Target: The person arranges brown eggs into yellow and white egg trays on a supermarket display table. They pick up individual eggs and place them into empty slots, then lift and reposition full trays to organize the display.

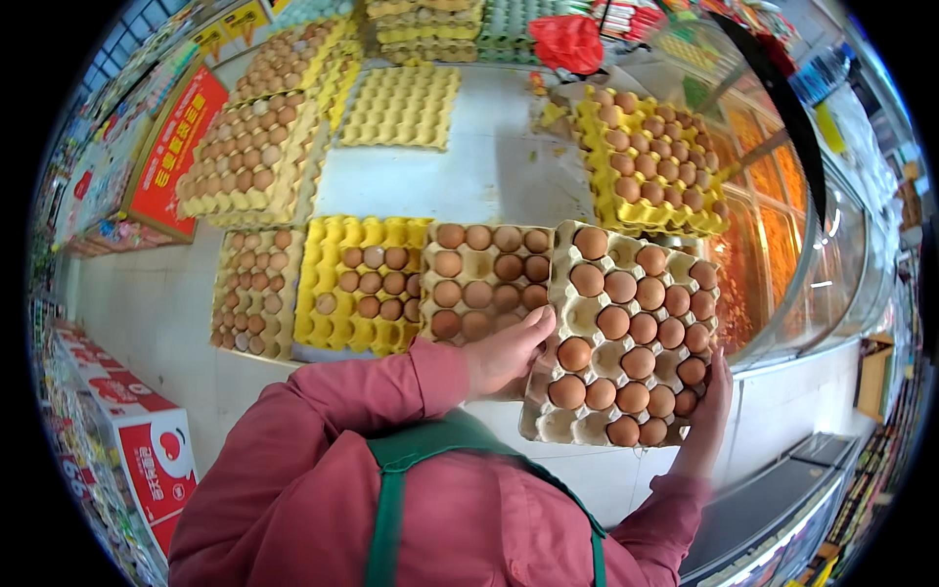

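Observation:
Both my hands grip a grey pulp egg tray [579, 315] by its two sides, in front of my chest. Brown eggs [638, 362] sit in many of its cups; several cups are bare. My left hand [511, 352] has its thumb on the left rim, and my right hand [713, 411] wraps the lower right edge. Partly under the held tray's left side lies another grey egg tray [478, 262] with brown eggs. Left of that is a yellow egg tray [323, 275], partly filled, then a beige tray of eggs [254, 279] at the row's left end.
Stacked egg trays [242, 147] rise at the back left, near an egg-less yellow tray [400, 106]. Another yellow stack with eggs [653, 161] stands back right, beside a glass-sided case with orange food [777, 242]. A red plastic bag [566, 44] lies behind. Red-and-white cartons [154, 447] stand at lower left.

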### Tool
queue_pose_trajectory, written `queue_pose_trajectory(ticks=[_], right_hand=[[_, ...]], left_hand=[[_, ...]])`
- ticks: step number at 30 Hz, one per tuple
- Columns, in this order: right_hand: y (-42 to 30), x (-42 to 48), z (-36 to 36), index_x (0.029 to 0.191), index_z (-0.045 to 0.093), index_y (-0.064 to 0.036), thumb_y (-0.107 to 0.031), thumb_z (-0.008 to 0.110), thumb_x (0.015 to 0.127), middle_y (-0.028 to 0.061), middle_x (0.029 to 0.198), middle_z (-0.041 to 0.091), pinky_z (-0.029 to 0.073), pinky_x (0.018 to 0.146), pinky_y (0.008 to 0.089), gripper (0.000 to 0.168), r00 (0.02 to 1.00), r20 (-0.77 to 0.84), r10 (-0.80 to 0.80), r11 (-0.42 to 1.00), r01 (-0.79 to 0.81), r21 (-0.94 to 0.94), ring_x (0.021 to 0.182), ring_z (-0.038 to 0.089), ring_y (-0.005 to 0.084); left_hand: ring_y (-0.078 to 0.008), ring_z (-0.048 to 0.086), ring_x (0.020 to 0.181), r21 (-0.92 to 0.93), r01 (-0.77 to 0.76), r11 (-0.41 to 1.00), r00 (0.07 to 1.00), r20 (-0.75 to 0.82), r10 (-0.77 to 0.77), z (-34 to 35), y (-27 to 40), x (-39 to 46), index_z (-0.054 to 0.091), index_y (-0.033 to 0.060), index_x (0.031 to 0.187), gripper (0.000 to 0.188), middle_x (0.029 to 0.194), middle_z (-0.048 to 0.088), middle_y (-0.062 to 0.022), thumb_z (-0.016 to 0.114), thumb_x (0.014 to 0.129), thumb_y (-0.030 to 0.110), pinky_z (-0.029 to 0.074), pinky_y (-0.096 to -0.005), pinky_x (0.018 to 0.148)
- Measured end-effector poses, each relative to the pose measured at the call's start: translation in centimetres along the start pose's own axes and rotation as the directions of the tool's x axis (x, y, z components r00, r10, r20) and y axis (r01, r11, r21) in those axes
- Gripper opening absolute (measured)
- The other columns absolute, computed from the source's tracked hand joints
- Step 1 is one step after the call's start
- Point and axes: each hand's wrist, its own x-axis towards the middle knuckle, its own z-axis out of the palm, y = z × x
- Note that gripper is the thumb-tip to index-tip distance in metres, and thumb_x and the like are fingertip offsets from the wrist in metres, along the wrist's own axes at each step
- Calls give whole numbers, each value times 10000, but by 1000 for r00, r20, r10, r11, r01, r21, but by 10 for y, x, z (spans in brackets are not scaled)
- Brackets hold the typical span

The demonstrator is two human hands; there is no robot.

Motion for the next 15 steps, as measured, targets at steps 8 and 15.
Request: queue_pose_trajectory(ticks=[8,15], right_hand=[[17,24,-15,1209,552,23,-304,512,961,103,1131,609,505,854,316,413,988,150,-27,993,9,119,1015,598,186],[39,56,-21,1185,573,21,-261,541,949,85,1084,627,512,831,301,369,954,299,-34,980,-26,196,966,609,168]], left_hand=[[-145,312,1276,241,-200,950,939,-228,256,27,-26,1,164,98,1460,596,1416,310,-35,332,1004,442,297,-340,1053],[-147,270,1329,305,-223,926,879,-349,326,33,-54,9,131,87,1484,645,1465,270,-35,360,997,444,256,-319,1088]])
